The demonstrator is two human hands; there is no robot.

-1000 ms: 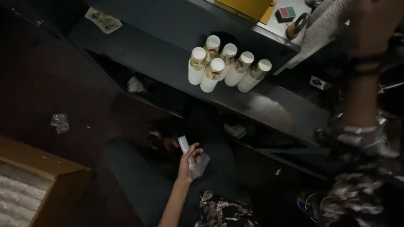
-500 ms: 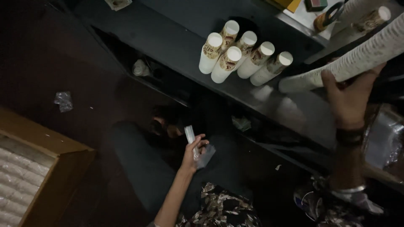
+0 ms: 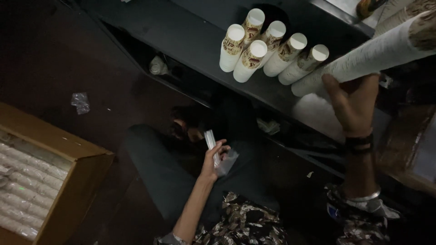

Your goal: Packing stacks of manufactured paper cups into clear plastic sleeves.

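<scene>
Across the far side of the scene a dark shelf unit point(image 3: 190, 41) is running from upper left to right, its top carrying six upright stacks of white paper cups point(image 3: 268, 47) grouped close together. At near left an open cardboard box point(image 3: 86, 159) is sitting on the dark floor, showing rows of wrapped cup stacks lying inside. At upper right a long sleeve of stacked white cups point(image 3: 363, 61) is lying tilted, its low end just beside the upright stacks and its high end running out past the right edge. The right hand point(image 3: 352, 106) is gripping this long sleeve from below, fingers curled around it, with a dark band showing at the wrist. The left hand point(image 3: 215, 156) is hanging lower, near centre, fingers closed on a piece of clear plastic wrap point(image 3: 225, 161). A small crumpled scrap of plastic point(image 3: 80, 102) is lying on the floor at far left, well apart from both hands.
</scene>
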